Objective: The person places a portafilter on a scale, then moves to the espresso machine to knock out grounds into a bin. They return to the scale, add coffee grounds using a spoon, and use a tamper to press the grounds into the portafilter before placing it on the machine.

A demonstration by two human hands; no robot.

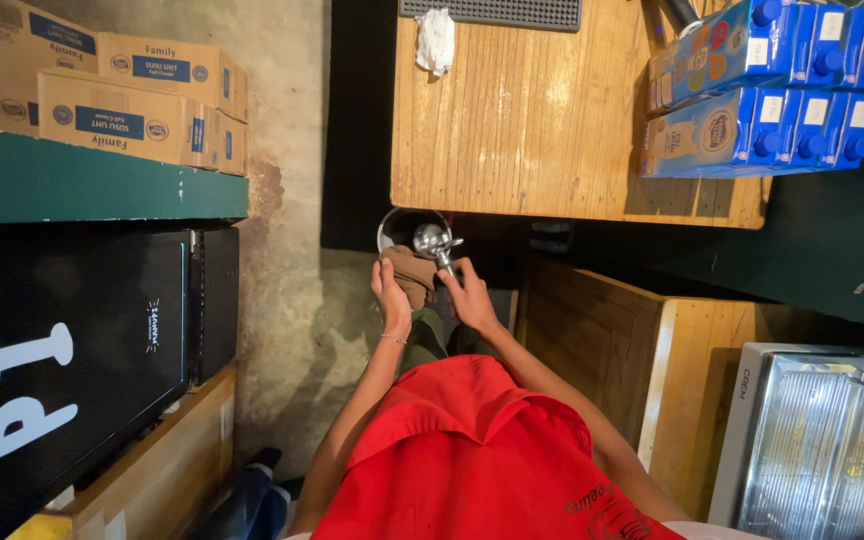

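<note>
My left hand [390, 296] grips a brown cloth [414, 275] bunched against a shiny metal coffee filter holder [433, 240]. My right hand [469, 292] holds that holder by its handle, its round basket end pointing away from me. Both hands are over a round dark bin [398, 222] with a metal rim, below the edge of a wooden counter [522, 130]. My red apron [462, 450] fills the lower middle of the view.
Blue drink cartons [767, 85] lie stacked at the counter's right end; a white crumpled cloth [436, 40] and a black rubber mat [492, 12] sit at its far edge. Cardboard boxes [112, 95] rest on a green shelf left. A steel appliance [822, 445] stands lower right.
</note>
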